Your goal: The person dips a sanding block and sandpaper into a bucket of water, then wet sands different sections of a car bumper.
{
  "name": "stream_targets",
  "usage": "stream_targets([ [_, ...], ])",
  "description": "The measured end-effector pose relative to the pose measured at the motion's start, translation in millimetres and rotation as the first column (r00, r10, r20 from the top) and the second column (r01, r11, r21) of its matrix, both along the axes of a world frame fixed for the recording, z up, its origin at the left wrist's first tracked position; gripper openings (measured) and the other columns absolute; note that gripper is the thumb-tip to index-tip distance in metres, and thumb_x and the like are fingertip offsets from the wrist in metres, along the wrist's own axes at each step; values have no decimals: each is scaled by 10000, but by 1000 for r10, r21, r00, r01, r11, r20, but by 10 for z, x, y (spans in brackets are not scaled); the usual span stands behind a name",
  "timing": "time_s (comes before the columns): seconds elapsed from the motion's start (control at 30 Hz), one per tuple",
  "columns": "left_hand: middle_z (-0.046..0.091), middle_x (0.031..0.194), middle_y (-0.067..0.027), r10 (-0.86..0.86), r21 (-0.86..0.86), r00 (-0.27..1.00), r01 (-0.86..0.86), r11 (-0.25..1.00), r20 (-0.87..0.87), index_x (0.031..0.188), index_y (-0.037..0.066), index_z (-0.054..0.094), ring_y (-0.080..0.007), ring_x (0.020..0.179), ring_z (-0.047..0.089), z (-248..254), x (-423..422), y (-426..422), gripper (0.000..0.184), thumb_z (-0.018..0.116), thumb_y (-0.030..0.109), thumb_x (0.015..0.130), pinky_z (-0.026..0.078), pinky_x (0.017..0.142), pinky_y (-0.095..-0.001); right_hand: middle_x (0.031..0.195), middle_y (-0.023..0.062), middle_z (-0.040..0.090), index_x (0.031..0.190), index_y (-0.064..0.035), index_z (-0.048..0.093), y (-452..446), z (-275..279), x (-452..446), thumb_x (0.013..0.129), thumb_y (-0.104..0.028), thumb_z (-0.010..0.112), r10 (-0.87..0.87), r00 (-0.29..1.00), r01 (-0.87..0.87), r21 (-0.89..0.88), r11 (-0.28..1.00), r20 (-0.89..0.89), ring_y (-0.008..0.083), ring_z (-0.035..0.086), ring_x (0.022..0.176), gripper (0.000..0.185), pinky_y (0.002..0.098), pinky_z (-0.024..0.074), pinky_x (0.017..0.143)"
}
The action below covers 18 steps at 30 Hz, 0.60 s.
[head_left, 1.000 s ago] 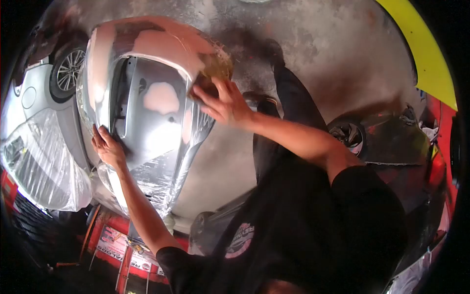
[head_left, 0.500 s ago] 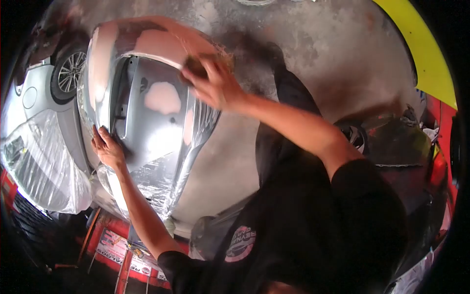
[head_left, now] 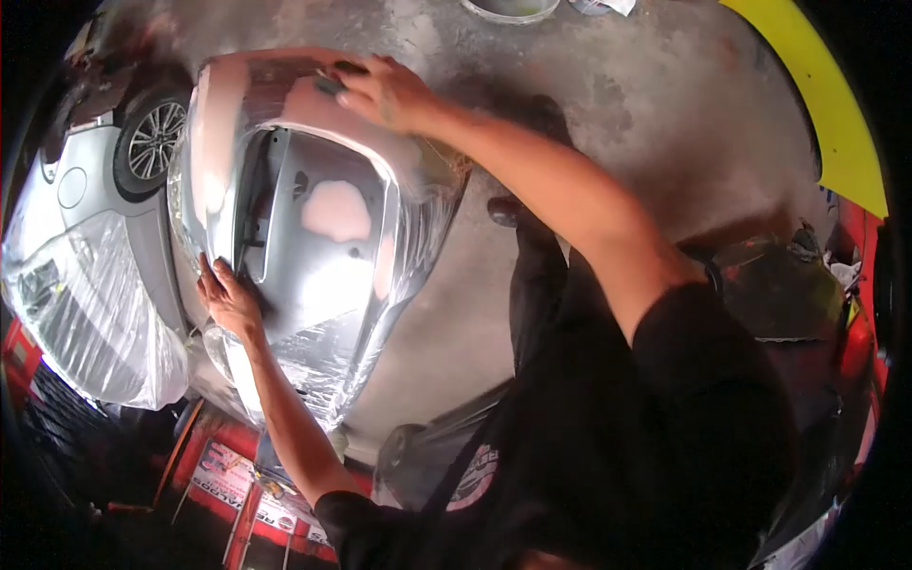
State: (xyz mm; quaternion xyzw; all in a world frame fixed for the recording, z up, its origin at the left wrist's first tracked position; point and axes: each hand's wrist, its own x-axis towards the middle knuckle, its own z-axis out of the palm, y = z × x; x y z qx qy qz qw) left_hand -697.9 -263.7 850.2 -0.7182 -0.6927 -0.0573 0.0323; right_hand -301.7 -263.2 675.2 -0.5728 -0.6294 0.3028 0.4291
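Note:
A silver car body panel (head_left: 313, 275) with pink filler patches (head_left: 336, 210) and clear plastic film stands in front of me. My left hand (head_left: 230, 298) rests on the panel's left edge, fingers apart, with nothing visible in it. At the panel's upper edge, my right hand (head_left: 388, 93) is closed on a small dark pad (head_left: 334, 82) against the pink surface. Part of the pad is hidden by my fingers.
A silver car (head_left: 138, 233) with a wheel (head_left: 152, 142) and plastic film stands at the left. At the right are a yellow panel (head_left: 836, 114) and a dark part on the floor (head_left: 655, 104). A round basin (head_left: 511, 8) sits at the top.
My right hand has moved with the pad up and left, from the panel's right corner to its upper edge. My left hand stays on the edge. The view has shifted slightly.

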Motion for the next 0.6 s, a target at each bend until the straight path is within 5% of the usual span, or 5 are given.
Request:
stream_targets([
  [0.1,644,1331,-246,-6,31,1000,5,1000,8,1472,140,609,-469,1254,571,40,85,-11,659,432,617,1053,450,1035,-540,1405,230,530,1410,-193,674,111,29,-25,976,-348,664,-34,999,25,-207,978,-40,403,512,1328,461,518,414,1145],
  [0.23,637,1309,-247,32,16,999,-32,999,36,1456,113,620,-472,1203,591,44,45,28,639,454,584,1057,462,1003,-538,1451,222,509,1425,-182,668,-1182,431,-26,980,-322,666,-13,990,-12,175,984,140,408,510,1338,466,522,395,1162],
  [0.4,635,1309,-255,17,7,999,-17,1000,27,1455,99,618,-470,1203,594,30,45,12,618,463,552,1065,465,1003,-534,1432,253,515,1366,-121,683,583,-30,-6,995,-360,646,41,993,-45,-31,999,-112,435,554,1263,443,538,471,1062],
  [0.5,635,1306,-259,8,20,1000,-8,1000,16,1453,95,620,-466,1207,594,16,59,7,609,465,541,1069,467,1005,-528,1379,220,583,1380,-88,662,514,96,-29,1002,-299,656,-23,999,21,-83,996,-23,409,596,1202,432,488,493,1013],
  [0.6,623,1332,-248,22,10,999,-23,1000,46,1460,95,615,-454,1215,592,68,130,40,601,473,531,1071,462,1017,-525,1478,201,507,1441,-129,641,-622,390,75,903,-221,757,12,998,-22,165,986,62,408,518,1352,558,537,432,1116],
])
